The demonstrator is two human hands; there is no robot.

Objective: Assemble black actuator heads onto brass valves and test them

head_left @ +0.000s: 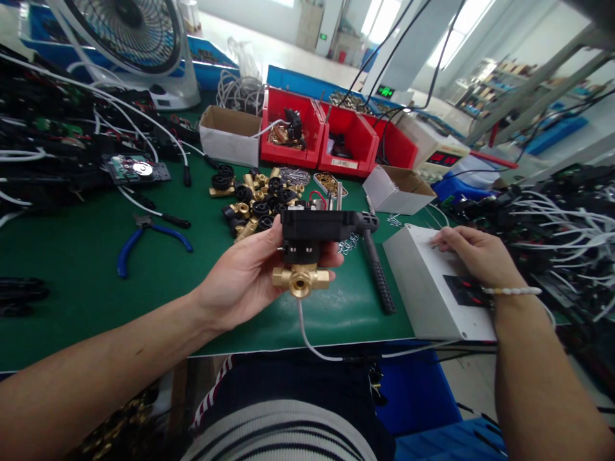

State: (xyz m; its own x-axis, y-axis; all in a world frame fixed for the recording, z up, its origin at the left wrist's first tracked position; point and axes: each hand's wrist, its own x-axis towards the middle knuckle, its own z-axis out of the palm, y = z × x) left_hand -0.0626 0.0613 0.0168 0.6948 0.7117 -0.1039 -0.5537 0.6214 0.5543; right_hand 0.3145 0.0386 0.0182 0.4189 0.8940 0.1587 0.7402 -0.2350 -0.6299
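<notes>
My left hand [254, 272] is wrapped round a motorized valve [314, 240], a black plastic housing upright over a brass three-port body. A white cable [307, 342] runs from it below the bench edge toward a white control box [423, 282]. At the box's top face is my right hand [473, 253], fingers drawn together near the far edge; what they pinch is hidden. Just right of the valve lies a hammer [377, 269] with a dark ribbed handle. Brass and black fittings [257, 202] are heaped behind the left hand.
Blue-handled pliers [151, 237] lie at the left. Red bins [293, 128] and white cardboard boxes [230, 137] line the back, near a fan [134, 38]. Cabled black units crowd both sides. A power supply [439, 150] with a red display stands at the back right.
</notes>
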